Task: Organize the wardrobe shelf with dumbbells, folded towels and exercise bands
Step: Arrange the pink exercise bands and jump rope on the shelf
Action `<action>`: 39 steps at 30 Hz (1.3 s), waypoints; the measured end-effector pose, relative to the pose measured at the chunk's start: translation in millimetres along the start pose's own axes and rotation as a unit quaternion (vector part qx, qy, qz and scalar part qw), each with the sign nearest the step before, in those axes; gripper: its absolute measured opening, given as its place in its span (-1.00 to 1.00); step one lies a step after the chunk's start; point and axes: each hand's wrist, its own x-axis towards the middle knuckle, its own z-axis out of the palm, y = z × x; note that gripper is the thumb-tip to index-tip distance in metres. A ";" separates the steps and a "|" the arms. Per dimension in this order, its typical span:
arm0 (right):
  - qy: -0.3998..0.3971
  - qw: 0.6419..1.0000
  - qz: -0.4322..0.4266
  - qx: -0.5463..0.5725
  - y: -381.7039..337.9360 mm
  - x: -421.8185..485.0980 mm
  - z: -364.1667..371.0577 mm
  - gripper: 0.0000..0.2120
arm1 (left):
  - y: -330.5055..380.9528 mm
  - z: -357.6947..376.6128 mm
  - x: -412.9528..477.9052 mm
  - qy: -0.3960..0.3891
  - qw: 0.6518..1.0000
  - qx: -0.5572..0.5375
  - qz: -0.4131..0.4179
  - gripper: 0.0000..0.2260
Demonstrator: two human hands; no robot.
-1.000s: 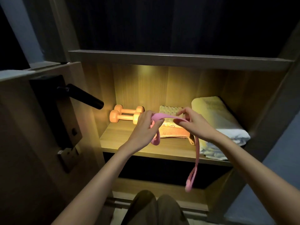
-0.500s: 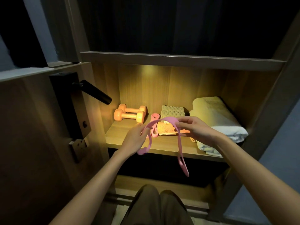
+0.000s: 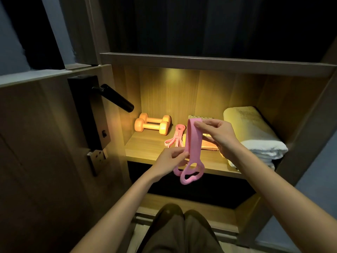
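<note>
The open door [image 3: 45, 143] fills the left side, its black lever handle [image 3: 116, 97] pointing right toward the wardrobe. Beside it, the lit wardrobe shelf [image 3: 145, 148] is a wooden board closed in by side walls, a back panel and another board overhead.

A white folded towel [image 3: 255, 132] lies against the right wall, its long axis running back to front and its front end reaching the shelf's front edge. 2 orange dumbbells [image 3: 152, 126] sit side by side in the back left corner, their bars running left to right and close to the left wall. A smaller tan towel [image 3: 209, 144] lies in the middle, mostly hidden behind the hands.

The pink exercise band [image 3: 194, 141] is held in the air just in front of the shelf, doubled over. Its long axis is nearly upright, with the fold at the top and its 2 handle loops hanging at the bottom, below the front edge. A thinner pink band [image 3: 176, 136] lies on the board between the dumbbells and the tan towel, pointing back to front.

The right hand [image 3: 218, 134] pinches the fold at the top between thumb and fingers. The left hand [image 3: 169, 159] pinches the band's left edge lower down.

Bare board shows at the front left, from the dumbbells out to the edge, and in a narrow strip ahead of the tan towel.
</note>
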 end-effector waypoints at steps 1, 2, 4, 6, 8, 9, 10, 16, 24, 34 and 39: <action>0.006 1.000 0.001 0.005 0.3 0.3 0.5 -0.82 | 0.5 0.1 -0.3 0.000 1.000 0.000 0.003 -0.77; 0.010 1.000 0.007 0.010 0.3 0.5 0.9 -0.83 | 0.4 0.0 -0.3 0.003 1.000 0.006 0.005 -0.77; 0.012 0.999 0.018 0.027 -0.5 -0.1 1.8 -0.88 | -1.6 -0.9 0.5 0.002 1.000 0.011 0.003 -0.77; 0.010 0.999 0.020 0.038 -1.8 -0.3 3.3 -0.92 | -3.6 -1.7 1.2 -0.010 1.000 -0.001 -0.019 -0.78; 0.013 0.999 0.016 0.034 -1.9 0.9 4.5 -0.94 | -6.2 -2.1 1.2 -0.024 0.999 -0.019 -0.038 -0.81; 0.018 0.999 0.016 0.032 -1.8 1.6 4.8 -0.92 | -7.2 -2.0 0.9 -0.031 0.998 -0.024 -0.041 -0.83; 0.025 0.999 0.018 0.031 -1.9 2.4 5.0 -0.90 | -7.8 -2.1 0.2 -0.039 0.998 -0.029 -0.042 -0.84; 0.051 0.998 0.013 0.032 0.6 6.0 5.3 -0.84 | -12.8 -0.3 -3.4 -0.074 0.990 -0.078 -0.092 -0.79; 0.102 0.991 0.055 0.073 2.0 14.7 6.5 -0.76 | -20.1 0.7 -11.0 -0.087 0.989 -0.075 -0.088 -0.59; 0.076 0.979 0.175 0.079 21.2 16.4 -11.5 -0.84 | -39.2 -16.7 -18.5 -0.005 0.999 0.036 -0.010 -0.88; -0.048 0.965 0.258 0.021 35.2 14.7 -19.9 -0.61 | -33.1 -20.9 -17.1 0.016 0.998 0.054 -0.014 -0.87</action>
